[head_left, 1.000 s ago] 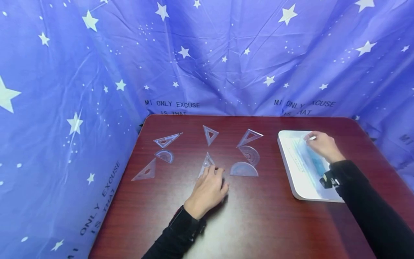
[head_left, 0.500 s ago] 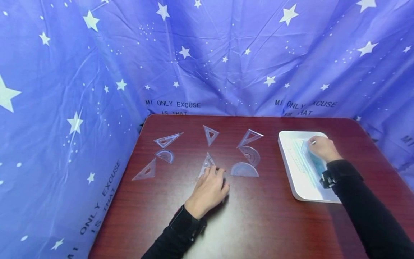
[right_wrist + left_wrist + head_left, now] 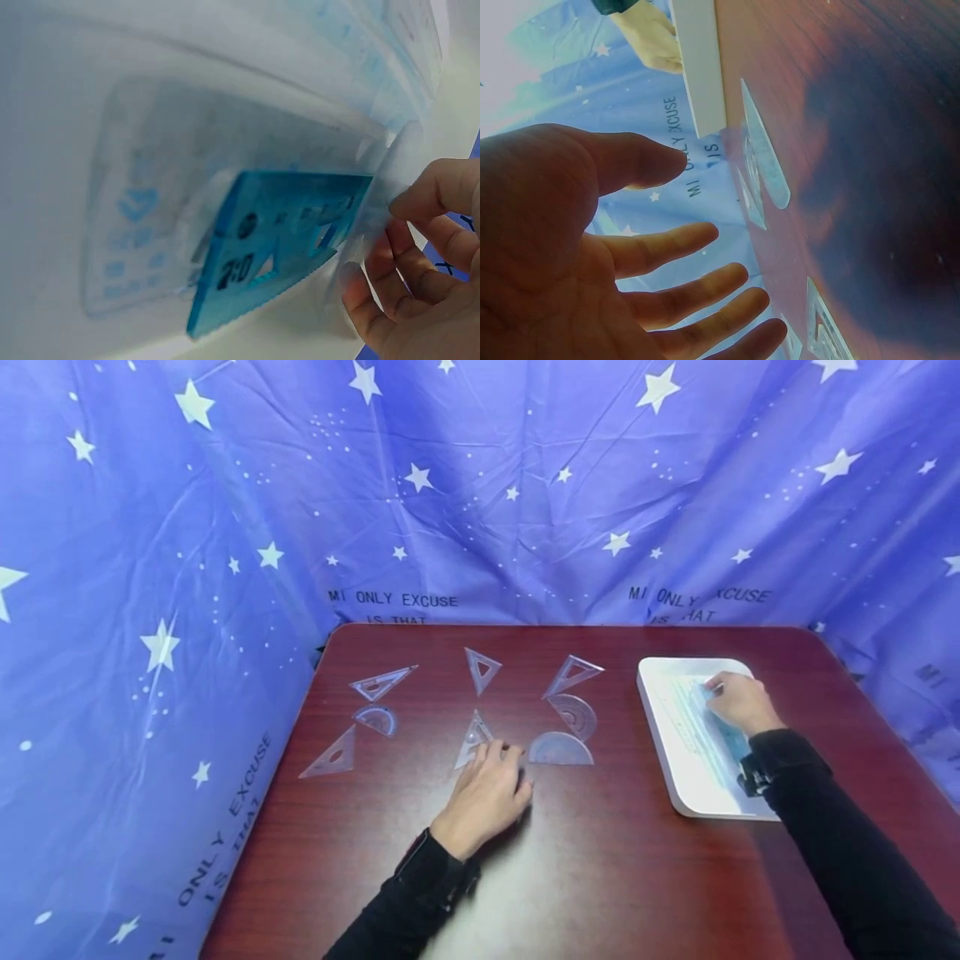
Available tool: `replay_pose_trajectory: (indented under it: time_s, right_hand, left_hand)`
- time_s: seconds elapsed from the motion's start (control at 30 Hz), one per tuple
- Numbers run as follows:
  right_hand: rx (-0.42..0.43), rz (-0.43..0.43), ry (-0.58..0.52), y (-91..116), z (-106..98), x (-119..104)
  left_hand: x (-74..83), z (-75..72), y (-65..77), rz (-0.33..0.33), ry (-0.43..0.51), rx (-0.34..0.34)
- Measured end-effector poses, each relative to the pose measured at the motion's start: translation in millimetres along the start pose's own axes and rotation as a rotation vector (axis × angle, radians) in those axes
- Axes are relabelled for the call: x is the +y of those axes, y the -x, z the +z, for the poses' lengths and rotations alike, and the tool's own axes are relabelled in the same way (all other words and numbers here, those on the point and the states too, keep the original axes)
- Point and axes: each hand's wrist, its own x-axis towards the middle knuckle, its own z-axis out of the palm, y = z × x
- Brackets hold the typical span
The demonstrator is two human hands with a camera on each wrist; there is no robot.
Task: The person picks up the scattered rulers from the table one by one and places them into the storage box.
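My right hand (image 3: 741,703) is over the white tray (image 3: 678,797). Thumb and fingertips pinch the edge of a clear plastic sleeve (image 3: 139,247) with pale blue print, seen close in the right wrist view. A teal ruler (image 3: 292,217) with cut-out shapes and black numbers lies against that sleeve. Near the table's middle, my left hand (image 3: 483,793) hovers palm down with relaxed, spread fingers and nothing in them. Its fingertips overlap the lower part of a clear set square (image 3: 474,739) in the head view. To its right lies a clear protractor (image 3: 561,749).
Another protractor (image 3: 576,716) and a set square (image 3: 573,675) lie behind it. Two set squares (image 3: 327,758) and a small protractor (image 3: 377,720) form a group on the left. One more set square (image 3: 482,671) lies at the back middle. A starry blue curtain (image 3: 480,527) borders the table.
The right hand has drawn slightly toward the near side of the tray, and the small white bit at its fingertips no longer shows. The left hand stays put. The head view has shifted slightly.
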Motion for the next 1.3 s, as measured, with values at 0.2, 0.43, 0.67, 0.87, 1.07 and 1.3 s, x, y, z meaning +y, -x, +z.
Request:
replay_pose_trajectory:
  time_s: [0.2,0.43,0.67,0.87,1.07,1.3]
  right_hand:
    - [0.022,-0.003,-0.009,11.6,-8.5,-2.6]
    - [0.134,-0.093,-0.069,37.5,-22.2,-36.4]
    - [0.148,-0.157,-0.089,78.2,-30.9,-87.5]
    - [0.112,-0.218,-0.139,123.8,-21.1,-122.8]
    - [0.069,-0.21,-0.235,167.1,-2.3,-143.9]
    - [0.055,-0.127,-0.322,200.8,22.9,-150.6]
  left_hand:
    - [1.8,2.8,-11.8,0.054,-0.021,0.038]
    - [3.0,6.3,-35.3,0.11,-0.055,0.0]
    - [8.7,16.2,-55.6,0.133,-0.078,-0.128]
    - [19.2,25.0,-70.9,0.158,-0.121,-0.189]
    - [26.3,32.9,-78.7,0.15,-0.131,-0.234]
    - [27.2,43.4,-80.1,0.153,-0.162,-0.19]
